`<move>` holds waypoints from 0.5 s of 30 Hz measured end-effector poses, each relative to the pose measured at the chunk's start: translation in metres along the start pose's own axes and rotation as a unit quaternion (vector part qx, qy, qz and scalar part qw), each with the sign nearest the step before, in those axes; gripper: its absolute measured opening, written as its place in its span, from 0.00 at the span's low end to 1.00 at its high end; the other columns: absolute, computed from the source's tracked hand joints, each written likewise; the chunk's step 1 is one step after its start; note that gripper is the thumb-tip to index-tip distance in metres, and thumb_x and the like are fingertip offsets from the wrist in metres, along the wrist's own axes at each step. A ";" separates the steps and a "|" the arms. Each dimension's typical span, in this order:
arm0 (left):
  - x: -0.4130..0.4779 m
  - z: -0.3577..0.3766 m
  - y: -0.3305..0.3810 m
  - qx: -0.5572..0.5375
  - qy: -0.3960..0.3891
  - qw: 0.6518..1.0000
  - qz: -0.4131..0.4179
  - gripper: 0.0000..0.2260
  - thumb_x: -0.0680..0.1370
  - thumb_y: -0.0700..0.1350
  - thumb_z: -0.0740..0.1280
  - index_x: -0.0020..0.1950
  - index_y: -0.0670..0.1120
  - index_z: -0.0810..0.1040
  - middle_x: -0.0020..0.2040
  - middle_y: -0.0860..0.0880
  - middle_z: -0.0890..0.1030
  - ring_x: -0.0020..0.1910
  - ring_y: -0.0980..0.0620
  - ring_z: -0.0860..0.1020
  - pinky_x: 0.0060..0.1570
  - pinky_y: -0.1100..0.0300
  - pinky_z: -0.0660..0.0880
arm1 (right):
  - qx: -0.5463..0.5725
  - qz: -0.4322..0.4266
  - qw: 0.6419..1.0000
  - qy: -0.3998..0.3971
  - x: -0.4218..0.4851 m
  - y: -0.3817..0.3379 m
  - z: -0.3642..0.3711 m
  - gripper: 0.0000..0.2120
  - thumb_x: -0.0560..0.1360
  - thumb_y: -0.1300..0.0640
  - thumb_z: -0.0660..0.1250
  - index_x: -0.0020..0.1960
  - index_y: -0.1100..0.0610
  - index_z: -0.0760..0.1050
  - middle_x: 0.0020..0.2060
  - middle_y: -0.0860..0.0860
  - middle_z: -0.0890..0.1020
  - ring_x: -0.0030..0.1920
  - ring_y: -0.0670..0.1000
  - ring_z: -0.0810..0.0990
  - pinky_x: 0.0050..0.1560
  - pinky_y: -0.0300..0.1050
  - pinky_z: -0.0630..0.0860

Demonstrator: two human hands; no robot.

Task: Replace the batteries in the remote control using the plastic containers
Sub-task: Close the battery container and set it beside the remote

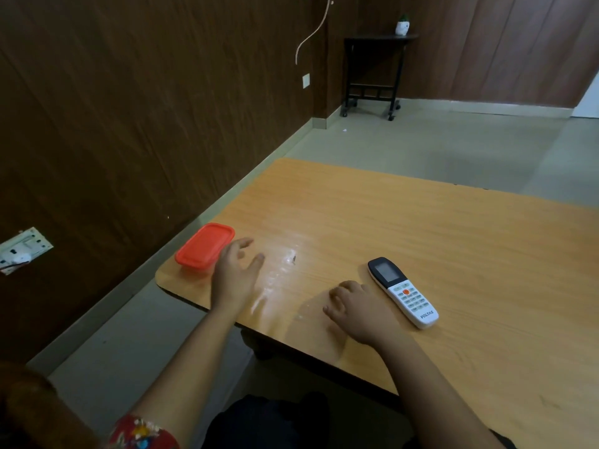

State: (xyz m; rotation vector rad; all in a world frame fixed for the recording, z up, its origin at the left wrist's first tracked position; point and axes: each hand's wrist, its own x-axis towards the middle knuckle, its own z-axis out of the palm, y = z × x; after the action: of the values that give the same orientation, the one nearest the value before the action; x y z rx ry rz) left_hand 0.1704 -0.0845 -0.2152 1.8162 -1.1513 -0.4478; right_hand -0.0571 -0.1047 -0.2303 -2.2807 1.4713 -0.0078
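A clear plastic container with an orange lid (205, 245) stands closed at the left corner of the wooden table (421, 241). My left hand (236, 274) hovers just right of it, fingers spread, holding nothing. A white remote control with a dark screen (402, 291) lies face up on the table. Just left of the remote, my right hand (359, 311) rests on the tabletop with its fingers curled loosely and nothing in it.
A small dark speck (294, 260) lies on the table between the container and the remote. A wood-panelled wall runs along the left with a socket plate (22, 249). A black side table (376, 72) with a small potted plant stands far back.
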 end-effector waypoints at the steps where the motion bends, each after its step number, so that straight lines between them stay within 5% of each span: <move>1: -0.011 0.011 0.015 -0.044 -0.029 0.999 -0.010 0.12 0.76 0.49 0.67 0.58 0.54 0.75 0.59 0.54 0.76 0.56 0.55 0.75 0.48 0.60 0.71 | 0.026 0.009 1.000 0.009 -0.004 0.004 -0.004 0.23 0.78 0.42 0.56 0.70 0.51 0.68 0.68 0.52 0.70 0.65 0.53 0.71 0.63 0.51 0.72; 5: -0.052 0.059 0.053 -0.125 -0.107 0.986 -0.015 0.09 0.77 0.48 0.66 0.56 0.52 0.78 0.48 0.60 0.78 0.49 0.60 0.75 0.44 0.66 0.70 | 0.137 0.075 0.981 0.111 -0.026 0.029 -0.017 0.17 0.78 0.44 0.60 0.63 0.50 0.74 0.57 0.46 0.81 0.55 0.48 0.78 0.51 0.44 0.74; 10: -0.075 0.099 0.050 -0.045 -0.166 0.985 -0.012 0.12 0.77 0.48 0.65 0.60 0.51 0.77 0.56 0.57 0.79 0.50 0.58 0.77 0.46 0.64 0.71 | 0.140 0.169 0.947 0.235 -0.042 0.070 -0.022 0.18 0.75 0.47 0.63 0.64 0.51 0.73 0.59 0.52 0.78 0.59 0.55 0.75 0.50 0.47 0.71; 15: -0.073 0.123 0.052 -0.011 -0.164 0.986 -0.012 0.12 0.78 0.48 0.63 0.61 0.50 0.76 0.59 0.55 0.79 0.53 0.54 0.78 0.49 0.60 0.72 | 0.086 0.211 0.962 0.150 -0.033 0.087 -0.008 0.37 0.71 0.41 0.66 0.73 0.54 0.58 0.66 0.54 0.69 0.65 0.57 0.66 0.58 0.50 0.69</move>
State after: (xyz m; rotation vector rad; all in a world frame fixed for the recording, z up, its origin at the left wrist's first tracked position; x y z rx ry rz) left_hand 0.0220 -0.0916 -0.2473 1.7815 -1.3407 -0.7929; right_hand -0.1487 -0.1086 -0.2460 -1.8482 2.0017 -0.3546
